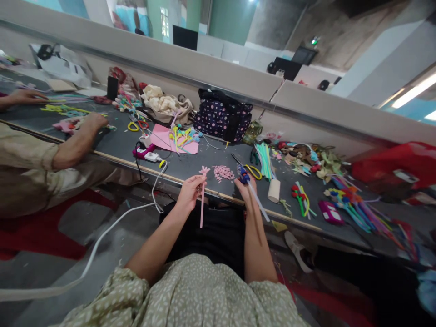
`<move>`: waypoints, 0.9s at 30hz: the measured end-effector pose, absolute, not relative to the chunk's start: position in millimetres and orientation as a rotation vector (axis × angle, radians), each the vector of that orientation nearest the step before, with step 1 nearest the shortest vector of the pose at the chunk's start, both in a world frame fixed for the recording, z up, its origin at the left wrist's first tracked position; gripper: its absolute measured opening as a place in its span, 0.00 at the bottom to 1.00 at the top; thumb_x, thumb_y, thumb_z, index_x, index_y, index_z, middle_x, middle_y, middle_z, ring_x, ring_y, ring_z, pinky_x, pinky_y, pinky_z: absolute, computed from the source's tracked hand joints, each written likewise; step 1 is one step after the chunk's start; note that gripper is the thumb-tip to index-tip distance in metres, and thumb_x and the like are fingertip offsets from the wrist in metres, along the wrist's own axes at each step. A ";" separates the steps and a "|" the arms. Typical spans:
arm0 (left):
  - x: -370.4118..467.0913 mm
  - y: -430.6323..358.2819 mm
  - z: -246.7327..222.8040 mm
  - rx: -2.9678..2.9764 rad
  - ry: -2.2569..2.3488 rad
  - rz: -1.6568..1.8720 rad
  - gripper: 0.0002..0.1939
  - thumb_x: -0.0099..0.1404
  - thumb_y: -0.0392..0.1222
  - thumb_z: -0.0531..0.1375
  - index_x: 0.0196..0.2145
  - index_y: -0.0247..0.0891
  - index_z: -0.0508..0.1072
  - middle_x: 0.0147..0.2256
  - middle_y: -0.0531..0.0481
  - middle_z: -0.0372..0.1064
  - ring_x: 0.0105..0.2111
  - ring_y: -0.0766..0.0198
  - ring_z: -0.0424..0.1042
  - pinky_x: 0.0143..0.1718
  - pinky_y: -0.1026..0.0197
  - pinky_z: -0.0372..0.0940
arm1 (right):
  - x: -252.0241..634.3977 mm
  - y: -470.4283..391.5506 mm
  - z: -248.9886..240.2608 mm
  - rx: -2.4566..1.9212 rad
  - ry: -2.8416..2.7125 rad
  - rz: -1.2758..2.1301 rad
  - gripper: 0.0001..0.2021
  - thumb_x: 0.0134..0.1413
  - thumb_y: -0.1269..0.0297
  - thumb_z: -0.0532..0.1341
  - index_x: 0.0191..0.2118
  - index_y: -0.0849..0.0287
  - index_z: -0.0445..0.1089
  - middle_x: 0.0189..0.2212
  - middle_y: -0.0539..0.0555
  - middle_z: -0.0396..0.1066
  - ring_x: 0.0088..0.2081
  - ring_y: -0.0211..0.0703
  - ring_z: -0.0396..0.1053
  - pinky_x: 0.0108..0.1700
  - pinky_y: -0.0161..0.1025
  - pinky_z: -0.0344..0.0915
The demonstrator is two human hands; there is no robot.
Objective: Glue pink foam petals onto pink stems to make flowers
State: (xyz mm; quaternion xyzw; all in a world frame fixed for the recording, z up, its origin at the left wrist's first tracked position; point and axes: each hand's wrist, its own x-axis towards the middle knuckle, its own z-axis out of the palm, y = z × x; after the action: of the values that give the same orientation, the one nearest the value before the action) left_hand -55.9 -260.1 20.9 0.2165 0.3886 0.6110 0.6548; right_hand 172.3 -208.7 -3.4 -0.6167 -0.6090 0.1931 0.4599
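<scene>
Far to the left of our left grip (193, 186), a co-worker's bent arm (73, 141) reaches over the surface (206, 153), with a dark phone (112, 87) standing beyond it. Closer to the left grip, on its far left side, we see a magenta power strip (145, 152) with a white plug in it; a white cable (109, 219) loops over the edge and runs down past our left forearm. Beyond the left grip lies a pink sheet (160, 136) bearing a small pile of yellow and blue pieces (184, 135).

Our left grip is pinched around a pink stem (202, 211), held upright at the near edge, its petalled top above our fingers and its lower end hanging free. Between our two grips sits a heap of small pink pieces (223, 173), and well behind it a dotted bag (223, 116) closes off the back.

Our right grip (244, 188) is wrapped around a blue glue gun (243, 174), a translucent stick (260, 204) poking out toward us. Yellow-handled scissors (254, 172) lie just past it, crowding that side. To its right we have a bundle of green and white stems (265, 159), a tan cylinder (274, 190) near the edge, then a magenta box (330, 212) and, farthest off, a red bag (391, 163).
</scene>
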 end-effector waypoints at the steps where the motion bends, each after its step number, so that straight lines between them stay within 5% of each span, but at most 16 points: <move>1: -57.1 -258.8 18.3 0.482 0.885 1.388 0.17 0.41 0.43 0.73 0.28 0.34 0.75 0.21 0.54 0.69 0.18 0.75 0.64 0.18 0.73 0.56 | 166.5 -202.7 -6.3 -1.528 -1.532 0.476 0.12 0.45 0.55 0.62 0.32 0.57 0.66 0.26 0.49 0.68 0.30 0.44 0.66 0.36 0.39 0.62; 10: -71.0 -252.8 1.1 0.438 0.906 1.416 0.16 0.41 0.42 0.73 0.27 0.34 0.73 0.20 0.54 0.69 0.16 0.75 0.63 0.16 0.72 0.56 | 123.5 -185.9 -17.6 -1.899 -1.886 0.318 0.18 0.53 0.61 0.59 0.50 0.57 0.64 0.38 0.58 0.73 0.39 0.51 0.71 0.39 0.40 0.62; 27: -70.6 -250.1 -5.6 0.448 0.927 1.387 0.17 0.41 0.42 0.72 0.27 0.33 0.73 0.20 0.54 0.69 0.15 0.75 0.61 0.14 0.72 0.55 | 115.5 -194.2 -19.9 -1.929 -2.097 0.199 0.19 0.56 0.64 0.54 0.54 0.58 0.62 0.39 0.61 0.74 0.39 0.53 0.73 0.38 0.41 0.61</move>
State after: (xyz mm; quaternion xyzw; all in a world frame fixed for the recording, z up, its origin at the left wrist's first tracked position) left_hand -70.6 -250.1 -5.6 0.1971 0.4080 0.6105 0.6496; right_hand 115.5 -194.2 -19.9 -0.6685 -0.7268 0.0691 0.1420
